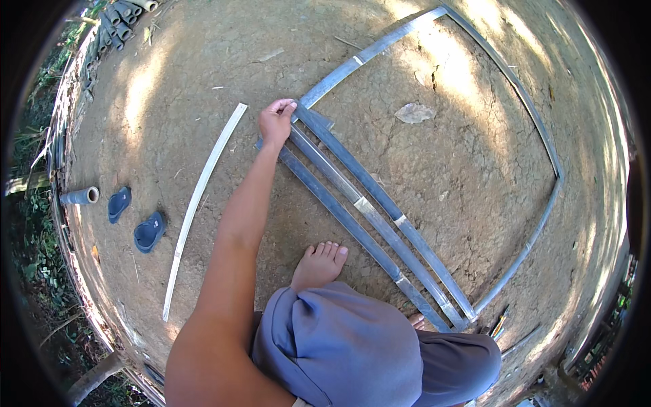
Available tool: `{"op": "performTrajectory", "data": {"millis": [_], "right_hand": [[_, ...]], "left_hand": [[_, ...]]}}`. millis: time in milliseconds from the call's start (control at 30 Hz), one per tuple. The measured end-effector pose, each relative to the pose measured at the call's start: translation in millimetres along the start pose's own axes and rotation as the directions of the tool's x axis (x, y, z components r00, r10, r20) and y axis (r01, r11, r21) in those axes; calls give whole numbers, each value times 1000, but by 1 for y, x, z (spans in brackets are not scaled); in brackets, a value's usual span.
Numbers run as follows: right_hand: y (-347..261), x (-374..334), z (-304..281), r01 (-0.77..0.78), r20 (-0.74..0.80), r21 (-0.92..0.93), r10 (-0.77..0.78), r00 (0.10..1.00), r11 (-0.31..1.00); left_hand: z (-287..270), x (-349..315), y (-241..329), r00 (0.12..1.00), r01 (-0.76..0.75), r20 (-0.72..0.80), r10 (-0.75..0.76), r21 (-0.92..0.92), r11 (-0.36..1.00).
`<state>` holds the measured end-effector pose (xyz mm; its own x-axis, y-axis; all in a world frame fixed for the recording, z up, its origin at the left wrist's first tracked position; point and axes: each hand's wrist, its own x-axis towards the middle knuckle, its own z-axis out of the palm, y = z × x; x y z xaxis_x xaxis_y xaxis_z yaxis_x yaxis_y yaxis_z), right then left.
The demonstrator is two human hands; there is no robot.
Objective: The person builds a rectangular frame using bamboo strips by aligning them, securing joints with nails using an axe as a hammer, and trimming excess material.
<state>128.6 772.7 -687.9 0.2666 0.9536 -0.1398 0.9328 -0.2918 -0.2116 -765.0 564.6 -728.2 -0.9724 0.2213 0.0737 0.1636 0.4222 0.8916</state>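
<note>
My left hand [275, 123] is closed, thumb and fingers pinching the far end of dark grey bamboo strips where they meet the corner of a four-sided frame. From that corner one long strip [366, 178] slants down to the right, with a pale joint partway along. Beside it run a middle strip [332, 169] and an outer strip [339, 220], nearly parallel, converging near my right foot. A short strip piece [320, 122] pokes out under the held corner. The far strip [380, 51] and right-hand strip [508, 74] form the frame's other sides. My right hand is out of view.
A pale, narrow strip [203, 190] lies apart on the dirt ground at left. Beyond it are two dark sandals [150, 233] and a bamboo tube [80, 196]. Cut tubes [119, 24] are piled far left. A dry leaf [415, 113] lies inside the frame; small tools [500, 324] lie near its lower-right corner.
</note>
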Motion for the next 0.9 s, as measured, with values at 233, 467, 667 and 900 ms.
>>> {"op": "performTrajectory", "data": {"millis": [233,467,667,900], "right_hand": [[-28,25,-25,105,-146,165,-81,986,981],[-290,10,-130,596,-108,501,-638,762,627],[-588,-133,-128,743,239,559,-930,279,367],[-699,-263,27,829,329,520,-944,30,208]], "left_hand": [[7,0,-4,1000,-16,-12,16,6,1000],[9,-7,3,981,-164,-82,174,120,979],[-7,-10,1,960,-238,-99,261,198,951],[6,-7,4,985,-134,-99,142,87,987]]}}
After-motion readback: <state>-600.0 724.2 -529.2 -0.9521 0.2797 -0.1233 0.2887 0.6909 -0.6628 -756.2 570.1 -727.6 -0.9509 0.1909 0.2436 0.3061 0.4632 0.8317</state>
